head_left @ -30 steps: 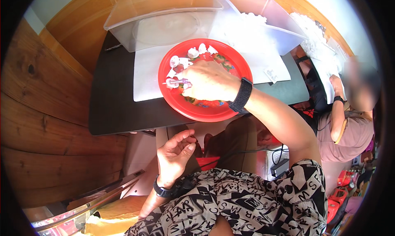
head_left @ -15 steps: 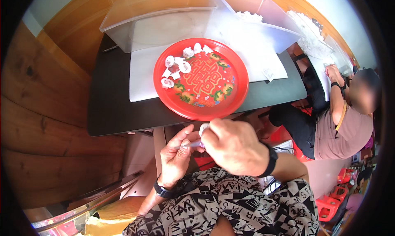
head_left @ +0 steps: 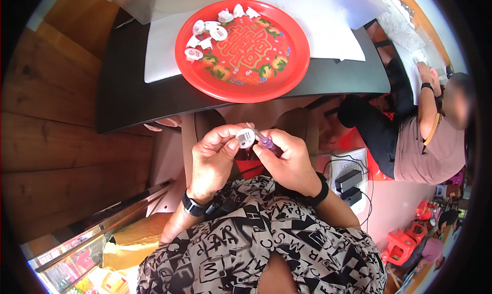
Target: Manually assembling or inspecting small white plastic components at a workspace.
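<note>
My left hand [head_left: 212,158] is closed on a small round white plastic part [head_left: 245,137], pinched between thumb and fingers, with a grey rectangular recess on its face. Right beside it, my right hand [head_left: 289,158] grips a small tool [head_left: 271,146] with a see-through purple handle. The tool's slim metal end meets the white part's right edge; its exact tip shape is too small to tell. Both hands are above my lap, just short of the table's front edge. Beyond them, a round red tray [head_left: 246,95] with a flowered pattern holds several similar white parts [head_left: 218,33] along its left side.
The tray overhangs the front of a dark table [head_left: 133,96], on white sheeting [head_left: 164,55]. Clear plastic bins [head_left: 328,4] stand behind. On my right, a seated person [head_left: 428,135] works at another table. Cables and black boxes [head_left: 349,181] lie low, near red stools [head_left: 400,245].
The white part, earlier mostly hidden behind my right hand, now faces up in my left fingers. My right hand has turned, exposing the purple handle. The view has shifted, placing the tray higher.
</note>
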`<control>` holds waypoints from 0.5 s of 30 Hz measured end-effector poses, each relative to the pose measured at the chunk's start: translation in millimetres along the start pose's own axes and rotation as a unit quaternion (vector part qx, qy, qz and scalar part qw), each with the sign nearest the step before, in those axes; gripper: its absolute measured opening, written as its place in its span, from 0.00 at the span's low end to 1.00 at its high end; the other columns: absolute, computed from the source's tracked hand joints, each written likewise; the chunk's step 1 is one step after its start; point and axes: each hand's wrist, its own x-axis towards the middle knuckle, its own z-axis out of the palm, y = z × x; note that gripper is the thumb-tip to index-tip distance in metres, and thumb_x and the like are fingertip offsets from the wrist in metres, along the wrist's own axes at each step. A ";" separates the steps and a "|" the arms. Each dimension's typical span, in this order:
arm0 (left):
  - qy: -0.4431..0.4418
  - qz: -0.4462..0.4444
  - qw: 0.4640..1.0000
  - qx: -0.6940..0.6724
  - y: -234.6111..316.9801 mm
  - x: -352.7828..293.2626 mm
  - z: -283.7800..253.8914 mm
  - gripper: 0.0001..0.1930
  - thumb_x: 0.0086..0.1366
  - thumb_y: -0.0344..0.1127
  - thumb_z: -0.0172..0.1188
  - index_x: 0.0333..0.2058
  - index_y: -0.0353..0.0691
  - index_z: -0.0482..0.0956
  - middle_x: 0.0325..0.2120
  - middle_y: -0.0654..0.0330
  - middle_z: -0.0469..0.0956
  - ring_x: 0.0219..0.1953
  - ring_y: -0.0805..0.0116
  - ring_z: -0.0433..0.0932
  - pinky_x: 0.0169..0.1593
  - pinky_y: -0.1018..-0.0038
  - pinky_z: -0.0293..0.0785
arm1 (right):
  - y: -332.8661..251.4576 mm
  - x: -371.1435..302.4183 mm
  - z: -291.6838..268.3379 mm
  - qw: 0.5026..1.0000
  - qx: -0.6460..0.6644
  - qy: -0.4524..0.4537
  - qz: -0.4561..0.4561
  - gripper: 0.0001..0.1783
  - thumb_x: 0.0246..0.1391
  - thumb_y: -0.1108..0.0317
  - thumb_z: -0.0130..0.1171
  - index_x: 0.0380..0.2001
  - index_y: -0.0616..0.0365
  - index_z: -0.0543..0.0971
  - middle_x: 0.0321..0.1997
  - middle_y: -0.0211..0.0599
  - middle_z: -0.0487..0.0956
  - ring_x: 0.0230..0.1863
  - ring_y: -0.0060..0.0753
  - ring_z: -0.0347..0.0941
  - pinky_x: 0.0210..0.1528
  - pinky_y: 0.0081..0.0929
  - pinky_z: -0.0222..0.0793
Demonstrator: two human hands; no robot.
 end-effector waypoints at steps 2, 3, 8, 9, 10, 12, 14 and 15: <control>0.002 -0.002 1.000 0.011 -2.4 -1.6 -0.4 0.11 0.63 0.28 0.53 0.43 0.31 0.73 0.45 0.46 0.74 0.44 0.64 0.75 0.51 0.68 0.69 | -1.1 1.3 0.7 0.999 0.016 0.000 0.032 0.06 0.47 0.76 0.57 0.31 0.66 0.74 0.22 0.37 0.73 0.21 0.23 0.67 0.24 0.21 0.63; 0.004 0.000 1.000 0.022 -3.2 -2.3 -1.1 0.11 0.62 0.28 0.53 0.43 0.31 0.73 0.45 0.47 0.74 0.45 0.64 0.74 0.52 0.68 0.68 | -1.1 1.9 0.3 0.998 0.030 0.000 0.059 0.06 0.48 0.76 0.57 0.30 0.66 0.74 0.21 0.35 0.72 0.21 0.19 0.65 0.24 0.20 0.62; 0.017 0.012 0.997 0.071 -0.9 -4.5 2.8 0.10 0.62 0.29 0.54 0.41 0.32 0.75 0.44 0.48 0.75 0.45 0.65 0.74 0.51 0.69 0.68 | 1.7 0.7 -1.4 0.995 0.074 -0.014 0.072 0.04 0.50 0.77 0.56 0.29 0.65 0.72 0.21 0.30 0.72 0.23 0.15 0.64 0.25 0.18 0.62; 0.011 -0.002 0.997 0.078 2.4 -5.3 2.9 0.10 0.61 0.29 0.55 0.41 0.32 0.75 0.43 0.49 0.76 0.44 0.65 0.74 0.49 0.70 0.70 | 1.7 0.2 -1.8 0.996 0.061 -0.007 0.063 0.04 0.50 0.77 0.56 0.29 0.65 0.73 0.21 0.30 0.72 0.23 0.15 0.64 0.25 0.18 0.62; 0.006 -0.016 0.996 0.084 4.4 -5.9 2.9 0.11 0.61 0.29 0.56 0.41 0.33 0.76 0.42 0.49 0.76 0.43 0.66 0.75 0.47 0.71 0.71 | 1.8 0.0 -1.8 0.997 0.049 -0.001 0.055 0.04 0.50 0.76 0.56 0.29 0.65 0.73 0.21 0.31 0.72 0.23 0.15 0.64 0.25 0.18 0.62; 0.006 -0.021 0.996 0.087 6.2 -6.9 3.5 0.11 0.59 0.27 0.57 0.41 0.32 0.76 0.42 0.49 0.76 0.41 0.67 0.75 0.45 0.72 0.72 | 0.3 -0.9 -0.6 0.997 0.047 -0.001 0.053 0.04 0.50 0.76 0.56 0.29 0.65 0.73 0.21 0.31 0.72 0.23 0.15 0.64 0.25 0.18 0.62; 0.006 -0.026 0.996 0.088 6.0 -7.4 3.0 0.12 0.58 0.26 0.58 0.42 0.32 0.76 0.41 0.49 0.77 0.40 0.67 0.76 0.43 0.73 0.73 | -1.9 -1.7 0.0 0.998 0.044 -0.002 0.053 0.04 0.50 0.76 0.56 0.30 0.65 0.73 0.21 0.31 0.72 0.23 0.15 0.64 0.25 0.18 0.62; 0.004 -0.013 0.997 0.077 5.0 -7.4 2.1 0.12 0.58 0.24 0.58 0.41 0.32 0.76 0.41 0.48 0.77 0.39 0.67 0.76 0.42 0.73 0.73 | -3.7 -1.8 -0.2 0.998 0.040 -0.007 0.052 0.04 0.50 0.76 0.56 0.30 0.66 0.73 0.21 0.32 0.72 0.23 0.15 0.65 0.24 0.18 0.62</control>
